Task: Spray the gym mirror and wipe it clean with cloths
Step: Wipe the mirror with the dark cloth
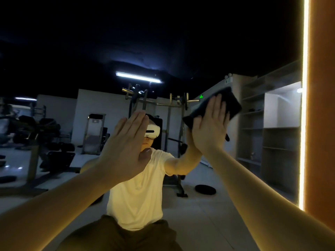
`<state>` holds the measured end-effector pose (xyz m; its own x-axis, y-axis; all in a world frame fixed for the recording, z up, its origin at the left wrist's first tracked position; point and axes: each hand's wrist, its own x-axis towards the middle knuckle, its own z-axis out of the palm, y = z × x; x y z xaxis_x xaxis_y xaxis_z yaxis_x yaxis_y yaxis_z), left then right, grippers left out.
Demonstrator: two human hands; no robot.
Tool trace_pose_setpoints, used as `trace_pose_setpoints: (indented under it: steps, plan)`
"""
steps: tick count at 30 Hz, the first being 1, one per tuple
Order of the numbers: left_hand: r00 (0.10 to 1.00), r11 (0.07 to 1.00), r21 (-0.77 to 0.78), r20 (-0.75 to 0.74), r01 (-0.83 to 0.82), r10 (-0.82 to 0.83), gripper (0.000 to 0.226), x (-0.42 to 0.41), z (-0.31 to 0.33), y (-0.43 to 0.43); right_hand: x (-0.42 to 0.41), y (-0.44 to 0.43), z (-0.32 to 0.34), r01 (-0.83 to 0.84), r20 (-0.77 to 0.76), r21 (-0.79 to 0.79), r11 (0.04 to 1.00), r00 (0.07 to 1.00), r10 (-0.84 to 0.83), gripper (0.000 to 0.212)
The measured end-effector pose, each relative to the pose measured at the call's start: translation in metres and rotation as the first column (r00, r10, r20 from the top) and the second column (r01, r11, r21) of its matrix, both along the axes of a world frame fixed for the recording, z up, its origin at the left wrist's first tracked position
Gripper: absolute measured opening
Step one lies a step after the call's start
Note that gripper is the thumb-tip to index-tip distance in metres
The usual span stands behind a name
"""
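Straight-fingered, the right hand (210, 127) pressed a dark folded cloth (230, 100) on the large wall mirror (72, 51). The left hand (125, 147) was flat, empty. A reflected green sign (201, 96) was illegible.

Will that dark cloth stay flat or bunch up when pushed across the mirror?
Probably floppy: the dark cloth droops at a corner beyond the right hand. Held only by a flat palm on the mirror, it may slip or bunch.
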<state>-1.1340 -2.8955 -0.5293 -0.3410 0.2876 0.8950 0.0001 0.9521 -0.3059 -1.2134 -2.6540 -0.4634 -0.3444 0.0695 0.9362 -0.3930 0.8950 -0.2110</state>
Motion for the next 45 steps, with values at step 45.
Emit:
trace_pose_setpoints:
  steps: [45]
  plan:
    - [0.943, 0.842, 0.463, 0.299, -0.276, 0.145, 0.11, 0.105, -0.106, -0.192, 0.049, -0.228, -0.119, -0.069, -0.174, 0.816, 0.574, 0.918, 0.357, 0.077]
